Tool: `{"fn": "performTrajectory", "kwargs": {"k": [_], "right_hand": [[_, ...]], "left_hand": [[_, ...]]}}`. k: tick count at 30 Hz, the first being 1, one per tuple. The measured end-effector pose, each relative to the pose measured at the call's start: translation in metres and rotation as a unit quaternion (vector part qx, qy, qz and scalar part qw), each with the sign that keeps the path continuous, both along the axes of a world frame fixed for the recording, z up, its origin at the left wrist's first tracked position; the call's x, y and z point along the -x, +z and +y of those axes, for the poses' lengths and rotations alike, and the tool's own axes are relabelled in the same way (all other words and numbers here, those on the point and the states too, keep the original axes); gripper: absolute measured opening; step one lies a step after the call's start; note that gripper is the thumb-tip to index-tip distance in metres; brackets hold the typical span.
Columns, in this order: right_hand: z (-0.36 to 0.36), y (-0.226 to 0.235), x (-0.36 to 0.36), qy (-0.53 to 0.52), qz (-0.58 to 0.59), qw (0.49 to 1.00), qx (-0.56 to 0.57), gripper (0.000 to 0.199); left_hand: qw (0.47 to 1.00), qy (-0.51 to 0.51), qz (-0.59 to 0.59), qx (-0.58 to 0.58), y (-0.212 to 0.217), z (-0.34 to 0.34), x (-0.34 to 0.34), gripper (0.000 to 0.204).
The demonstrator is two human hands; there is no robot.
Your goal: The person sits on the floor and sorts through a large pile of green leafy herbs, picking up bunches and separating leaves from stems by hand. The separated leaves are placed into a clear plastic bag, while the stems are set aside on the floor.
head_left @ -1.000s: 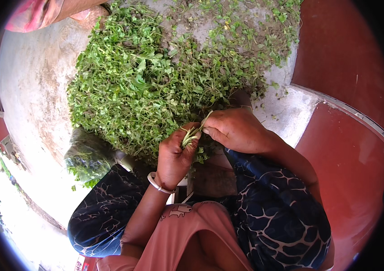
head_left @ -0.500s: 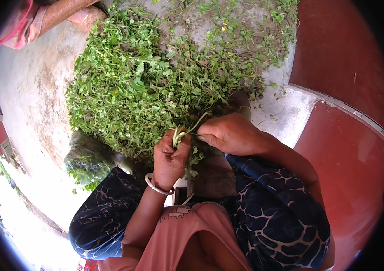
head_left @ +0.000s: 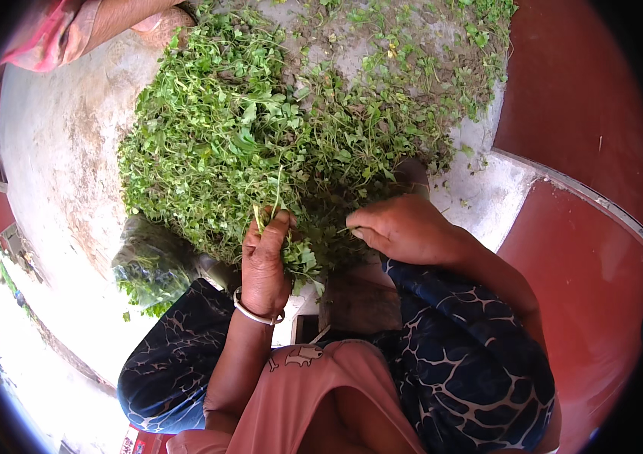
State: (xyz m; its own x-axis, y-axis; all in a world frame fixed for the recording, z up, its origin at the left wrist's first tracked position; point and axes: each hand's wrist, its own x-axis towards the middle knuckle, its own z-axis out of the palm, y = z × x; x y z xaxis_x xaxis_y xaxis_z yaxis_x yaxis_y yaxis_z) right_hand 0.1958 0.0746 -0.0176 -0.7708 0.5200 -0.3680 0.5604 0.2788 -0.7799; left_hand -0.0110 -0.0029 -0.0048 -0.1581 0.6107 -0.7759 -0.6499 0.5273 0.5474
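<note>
The left hand [head_left: 264, 253] is clamped on a small bunch of greens [head_left: 302, 259] over the near edge of the leafy pile [head_left: 200, 144]; a slack grip could shed stems. The right hand [head_left: 405, 229] pinches, its catch unclear; scattered soil [head_left: 344, 57] could dirty dropped sprigs.
</note>
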Motion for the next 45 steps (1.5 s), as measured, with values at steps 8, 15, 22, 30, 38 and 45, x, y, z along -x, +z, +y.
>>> {"fn": "performTrajectory", "kwargs": {"k": [8,15,22,30,38,45], "right_hand": [[0.051,-0.04,0.046,-0.127,-0.046,0.974,-0.179,0.02],[0.053,-0.06,0.055,-0.102,-0.134,0.977,-0.131,0.026],[0.04,-0.065,0.027,-0.209,0.023,0.97,0.122,0.019],[0.019,-0.04,0.005,-0.219,0.119,0.953,0.171,0.015],[0.008,-0.031,0.008,-0.244,0.173,0.918,0.262,0.015],[0.005,-0.03,0.011,-0.184,0.158,0.952,0.188,0.017]], "left_hand": [[0.984,-0.162,0.011,-0.071,0.002,0.003,-0.007,0.02],[0.984,-0.165,-0.001,-0.069,-0.001,0.002,-0.001,0.022],[0.988,-0.144,0.032,-0.039,-0.006,-0.001,0.004,0.022],[0.996,-0.077,0.041,0.0,-0.01,-0.003,0.002,0.014],[0.994,-0.073,0.077,-0.016,-0.004,0.003,-0.008,0.018],[0.972,-0.156,0.158,-0.073,-0.011,0.007,-0.023,0.02]]}}
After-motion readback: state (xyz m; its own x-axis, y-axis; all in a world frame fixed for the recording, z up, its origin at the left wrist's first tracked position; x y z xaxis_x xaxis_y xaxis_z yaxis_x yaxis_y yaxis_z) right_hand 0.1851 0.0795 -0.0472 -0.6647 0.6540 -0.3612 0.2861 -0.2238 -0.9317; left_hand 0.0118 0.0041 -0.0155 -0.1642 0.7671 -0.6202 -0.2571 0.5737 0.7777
